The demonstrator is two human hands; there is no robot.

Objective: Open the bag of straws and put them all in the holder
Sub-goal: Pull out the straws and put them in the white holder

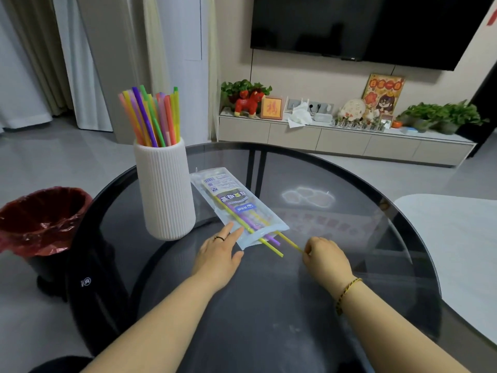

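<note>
A clear plastic straw bag (228,192) with a printed label lies flat on the dark glass table (349,265), its open end toward me. Three straws stick out of that end: a yellow-green one (271,249), a purple one (273,240) and a yellow one (289,241). My right hand (326,258) pinches the near tip of the yellow straw. My left hand (219,251) lies flat with straight fingers pressing the bag's near left corner. A white ribbed holder (165,189) stands upright left of the bag, filled with several coloured straws (153,117).
A bin lined with a red bag (40,219) stands on the floor left of the table. A white table (457,243) edge is at the right. A low cabinet (344,141) with plants and ornaments runs along the far wall under a television (363,25).
</note>
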